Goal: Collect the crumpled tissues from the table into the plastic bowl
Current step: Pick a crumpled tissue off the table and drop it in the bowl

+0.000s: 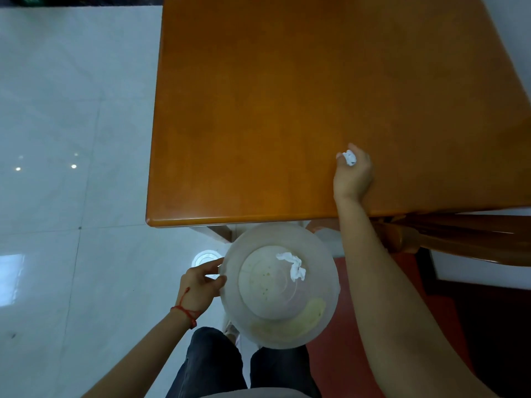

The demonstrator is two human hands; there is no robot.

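My right hand (353, 175) is over the near right part of the orange wooden table (258, 110), its fingers closed around a small white crumpled tissue (350, 158). My left hand (201, 285), with a red string at the wrist, grips the left rim of a translucent plastic bowl (321, 254), held below the table's front edge. Inside the bowl lies another crumpled white tissue (293, 265), towards the far right of its bottom. Faint yellowish stains mark the bowl's inside.
A wooden chair (459, 239) stands at the table's near right corner. Glossy white floor tiles (71, 139) spread to the left, dark red flooring (344, 354) lies on the right below the chair. My dark trousers (212, 366) show at the bottom.
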